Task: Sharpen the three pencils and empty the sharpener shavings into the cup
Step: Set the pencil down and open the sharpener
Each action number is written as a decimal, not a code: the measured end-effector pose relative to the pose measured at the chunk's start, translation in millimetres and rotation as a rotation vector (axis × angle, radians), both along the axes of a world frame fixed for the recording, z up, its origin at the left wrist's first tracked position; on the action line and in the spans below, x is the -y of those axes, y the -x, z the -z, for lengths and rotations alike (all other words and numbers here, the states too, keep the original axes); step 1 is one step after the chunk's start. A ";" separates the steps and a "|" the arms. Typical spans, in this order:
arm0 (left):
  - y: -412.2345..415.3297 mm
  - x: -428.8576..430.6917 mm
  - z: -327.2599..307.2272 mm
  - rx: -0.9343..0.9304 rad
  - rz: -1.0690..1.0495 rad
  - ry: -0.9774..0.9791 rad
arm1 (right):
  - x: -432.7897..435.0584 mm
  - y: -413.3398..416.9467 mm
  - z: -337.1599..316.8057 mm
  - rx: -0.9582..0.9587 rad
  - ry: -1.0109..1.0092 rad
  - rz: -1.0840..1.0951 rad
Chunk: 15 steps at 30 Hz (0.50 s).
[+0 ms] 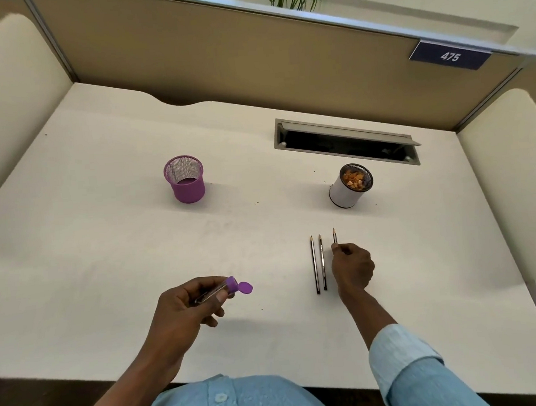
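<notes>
Head view. I saw the tabletop [106, 261] closed in at the back by a tan partition [219, 63] and at both sides by cream panels. Its near edge ran just ahead of the person's blue shirt [242, 404]. A recessed cable slot [345, 143] cut the rear right of the surface. A purple mesh cup [187, 184] stood rear left and a white cup [345, 194], holding shavings [355, 177], stood rear right, just in front of the slot. The two cups were well apart, with bare surface between them and across the left half.

The left hand [185, 307] hovered over the near centre. Its fingers and thumb were curled round the sharpener [222, 290], a clear tube whose purple cap hung flipped open toward the right.

The right hand [353, 268] rested at near right with its fingers curled. Its fingertips [338, 248] pinched the third pencil [335, 236], whose point faced the white cup. Two pencils [314, 263] lay side by side just left of that hand, parallel, points away from the person, apart from the fingers. I could not tell whether the held pencil touched the tabletop.
</notes>
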<state>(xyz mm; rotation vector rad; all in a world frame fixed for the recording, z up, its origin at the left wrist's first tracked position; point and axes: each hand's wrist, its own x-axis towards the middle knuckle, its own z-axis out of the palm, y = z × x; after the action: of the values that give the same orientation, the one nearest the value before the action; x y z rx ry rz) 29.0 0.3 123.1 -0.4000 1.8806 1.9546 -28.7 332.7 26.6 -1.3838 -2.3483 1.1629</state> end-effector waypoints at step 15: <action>-0.4 -3.4 1.9 0.024 0.041 0.036 | 4.8 -5.0 26.5 -0.033 -0.099 -0.025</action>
<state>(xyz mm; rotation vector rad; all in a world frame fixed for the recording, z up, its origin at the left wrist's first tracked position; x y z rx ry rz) 29.4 3.7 121.2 -0.3905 1.8965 1.8837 -23.7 327.9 0.2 -1.2967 -2.3716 1.0520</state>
